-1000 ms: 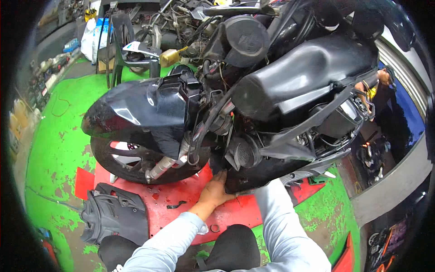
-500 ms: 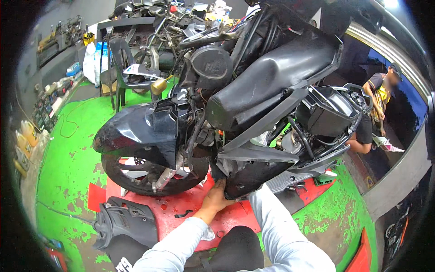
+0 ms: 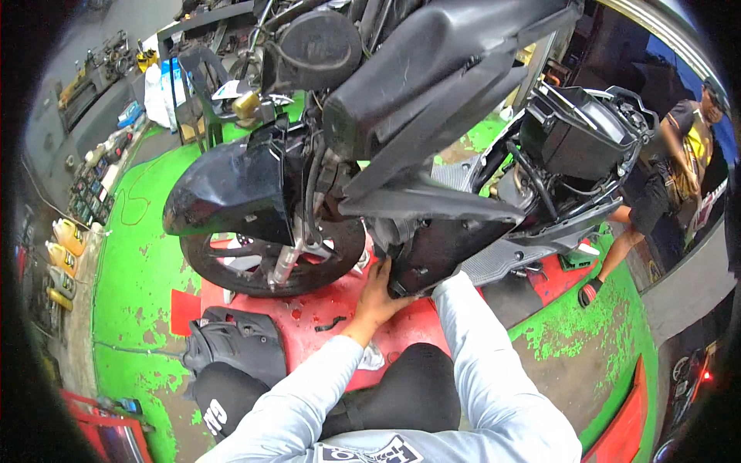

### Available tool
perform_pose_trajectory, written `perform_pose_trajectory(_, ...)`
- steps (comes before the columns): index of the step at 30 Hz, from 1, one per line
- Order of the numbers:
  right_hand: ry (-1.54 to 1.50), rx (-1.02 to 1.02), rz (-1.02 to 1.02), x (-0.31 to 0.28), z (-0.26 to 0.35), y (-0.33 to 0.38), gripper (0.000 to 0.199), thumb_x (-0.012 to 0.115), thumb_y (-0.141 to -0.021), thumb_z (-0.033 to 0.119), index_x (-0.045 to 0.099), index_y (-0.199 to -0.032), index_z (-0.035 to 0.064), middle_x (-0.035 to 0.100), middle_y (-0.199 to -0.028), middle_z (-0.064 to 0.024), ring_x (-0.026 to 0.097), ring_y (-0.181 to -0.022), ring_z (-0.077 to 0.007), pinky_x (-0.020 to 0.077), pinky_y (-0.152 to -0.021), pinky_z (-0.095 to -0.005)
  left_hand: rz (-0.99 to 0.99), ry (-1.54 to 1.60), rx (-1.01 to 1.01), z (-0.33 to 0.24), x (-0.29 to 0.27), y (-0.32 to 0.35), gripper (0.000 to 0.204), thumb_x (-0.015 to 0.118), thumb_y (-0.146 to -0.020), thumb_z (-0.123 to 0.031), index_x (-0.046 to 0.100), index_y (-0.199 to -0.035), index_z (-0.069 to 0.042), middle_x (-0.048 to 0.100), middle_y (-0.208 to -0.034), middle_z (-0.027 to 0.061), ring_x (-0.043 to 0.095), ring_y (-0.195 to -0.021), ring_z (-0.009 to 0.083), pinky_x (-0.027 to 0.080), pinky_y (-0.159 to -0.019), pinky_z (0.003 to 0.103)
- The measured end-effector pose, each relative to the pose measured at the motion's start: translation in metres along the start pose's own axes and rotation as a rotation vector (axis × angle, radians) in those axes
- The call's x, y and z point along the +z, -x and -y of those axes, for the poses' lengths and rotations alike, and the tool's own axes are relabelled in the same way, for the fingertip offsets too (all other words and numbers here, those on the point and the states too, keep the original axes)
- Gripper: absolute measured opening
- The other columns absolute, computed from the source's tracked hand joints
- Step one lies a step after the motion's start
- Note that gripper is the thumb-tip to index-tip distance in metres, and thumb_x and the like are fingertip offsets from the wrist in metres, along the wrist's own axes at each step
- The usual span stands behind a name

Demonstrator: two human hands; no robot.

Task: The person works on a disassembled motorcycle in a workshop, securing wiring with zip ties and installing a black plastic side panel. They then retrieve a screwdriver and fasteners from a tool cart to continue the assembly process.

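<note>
A partly stripped black scooter stands in front of me, its front wheel (image 3: 266,266) turned to the left. My left hand (image 3: 376,299) is closed on the lower front edge of a black fairing panel (image 3: 444,251), with fingers up along its front side and the thumb near its bottom. My right forearm (image 3: 482,332) reaches to the bottom of the same panel, and the hand itself is hidden behind it. Above the panel is a long black body cover (image 3: 432,77). The grey ribbed footboard (image 3: 502,266) lies just behind the panel.
A red mat (image 3: 309,309) under the scooter bears a small black part (image 3: 330,324). Left of my knees lies a dark grey plastic cover (image 3: 239,347). A co-worker (image 3: 683,147) is at the right, one foot on the green floor. A red panel (image 3: 621,420) lies at lower right.
My view has tilted down and moved closer, so the scooter sits higher in it. Both arms stay at the panel. The co-worker has stepped in, a foot now showing on the green floor.
</note>
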State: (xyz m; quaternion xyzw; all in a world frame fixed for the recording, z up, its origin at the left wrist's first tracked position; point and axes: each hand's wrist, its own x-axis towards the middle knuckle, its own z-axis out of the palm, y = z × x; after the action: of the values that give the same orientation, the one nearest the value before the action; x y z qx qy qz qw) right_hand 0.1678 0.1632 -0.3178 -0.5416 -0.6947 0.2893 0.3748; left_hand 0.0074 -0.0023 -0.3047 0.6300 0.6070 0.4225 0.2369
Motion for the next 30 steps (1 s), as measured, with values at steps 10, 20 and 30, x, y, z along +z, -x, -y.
perform_pose_trajectory(10,0.019,-0.043,0.013,0.001,-0.008,0.008,0.074,0.041,-0.105,0.048,0.03,-0.153,-0.0075,0.033,-0.157,-0.0308,0.031,-0.148,-0.038,0.0205,-0.124,-0.0453,-0.07,0.072,-0.022,0.017,0.019,0.006,0.12,0.096,-0.06,-0.036,0.033,-0.153,0.005,0.038,-0.152,0.0279,0.04,-0.142,0.0384,0.037,-0.117,0.043)
perform_pose_trajectory(20,0.04,-0.101,-0.039,0.019,-0.002,0.01,0.075,0.04,-0.106,0.049,0.029,-0.153,-0.0083,0.032,-0.157,-0.032,0.029,-0.15,-0.0382,0.0189,-0.125,-0.0445,0.066,-0.09,0.016,-0.01,0.007,-0.005,0.105,0.095,-0.061,-0.031,0.044,-0.145,0.006,0.044,-0.146,0.0257,0.049,-0.135,0.0374,0.045,-0.111,0.042)
perform_pose_trajectory(30,-0.151,-0.172,-0.305,0.001,0.024,0.066,0.057,0.061,-0.095,0.034,0.056,-0.131,-0.0089,0.058,-0.133,-0.0305,0.052,-0.131,-0.0403,0.0371,-0.114,-0.0449,0.074,0.19,-0.091,0.017,0.017,-0.004,0.097,0.092,-0.064,-0.001,0.036,-0.144,0.009,0.043,-0.14,0.0147,0.055,-0.126,0.0266,0.05,-0.106,0.037)
